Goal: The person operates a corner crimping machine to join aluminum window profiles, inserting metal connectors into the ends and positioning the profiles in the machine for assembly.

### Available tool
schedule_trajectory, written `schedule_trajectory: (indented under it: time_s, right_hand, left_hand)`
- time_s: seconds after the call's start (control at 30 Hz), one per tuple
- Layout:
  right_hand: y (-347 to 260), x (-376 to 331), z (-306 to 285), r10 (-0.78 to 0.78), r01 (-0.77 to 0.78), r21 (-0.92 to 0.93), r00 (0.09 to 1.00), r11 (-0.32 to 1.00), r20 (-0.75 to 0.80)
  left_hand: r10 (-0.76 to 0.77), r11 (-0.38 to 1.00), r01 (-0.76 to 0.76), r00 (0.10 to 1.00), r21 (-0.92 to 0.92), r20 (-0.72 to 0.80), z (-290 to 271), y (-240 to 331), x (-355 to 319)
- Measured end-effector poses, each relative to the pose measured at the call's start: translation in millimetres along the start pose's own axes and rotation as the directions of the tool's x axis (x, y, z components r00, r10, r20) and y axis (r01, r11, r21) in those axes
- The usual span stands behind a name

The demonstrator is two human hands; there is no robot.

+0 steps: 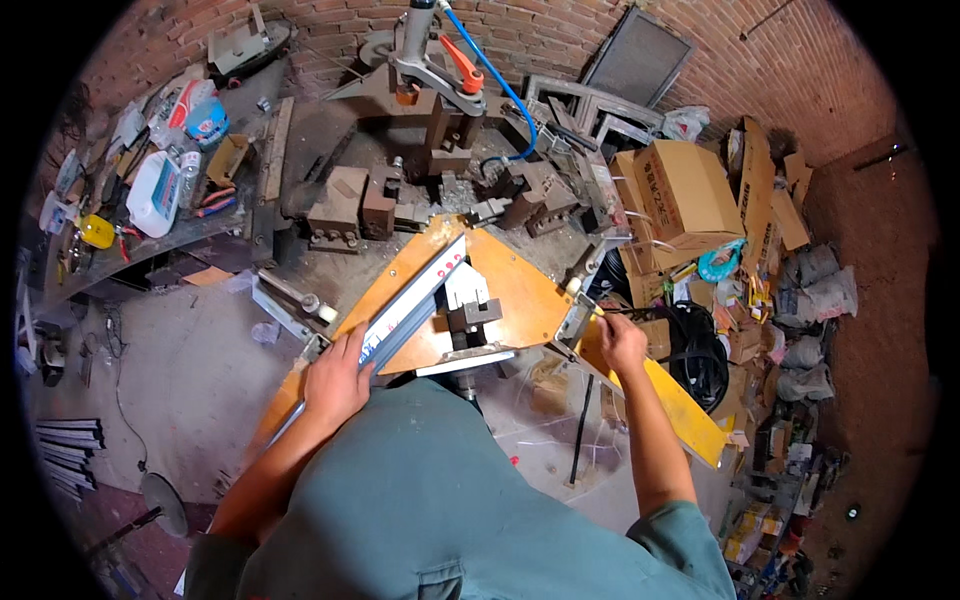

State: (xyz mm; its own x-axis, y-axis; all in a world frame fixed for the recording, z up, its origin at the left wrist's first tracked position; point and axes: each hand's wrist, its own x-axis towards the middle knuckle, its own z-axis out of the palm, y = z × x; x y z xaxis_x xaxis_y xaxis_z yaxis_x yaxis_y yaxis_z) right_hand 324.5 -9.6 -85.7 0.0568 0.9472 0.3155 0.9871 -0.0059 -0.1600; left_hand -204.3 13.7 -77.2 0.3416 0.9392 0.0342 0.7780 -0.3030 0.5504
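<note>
The left hand [338,378] presses flat on a long metal profile [410,308], whose axis runs from seven to one o'clock across the orange surface [520,290]. The right hand [620,342] (at three o'clock) grips a lever [583,312].

Even, soft daylight — no hard shadows, no strong glare. Colours warm, reddish from the brick wall [560,40]. Heavy fisheye bend: straight edges curve near the rim, corners black. Centre fairly sharp; the edges go darker and smeared — detail lost lower left and far right.
</note>
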Motion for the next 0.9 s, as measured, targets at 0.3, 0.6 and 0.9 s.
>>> schedule_trajectory:
  time_s: [0.3, 0.6, 0.9]
  right_hand:
    - [49, -35, 24, 0.139, -0.147, -0.037, 0.976, 0.988, -0.166]
    - [49, -53, 32, 0.328, -0.316, 0.09, 0.926, 0.944, -0.187]
    - [49, -52, 31, 0.286, -0.268, 0.104, 0.925, 0.958, -0.252]
  left_hand:
    - [0.005, 1.0, -0.005, 0.999, 0.009, -0.032, -3, -2, -13]
    - [-0.141, 0.988, 0.14, 0.99, 0.066, 0.014, -17, -15, -33]
    - [-0.079, 0.994, 0.084, 0.994, 0.066, -0.081, -17, -28, -42]
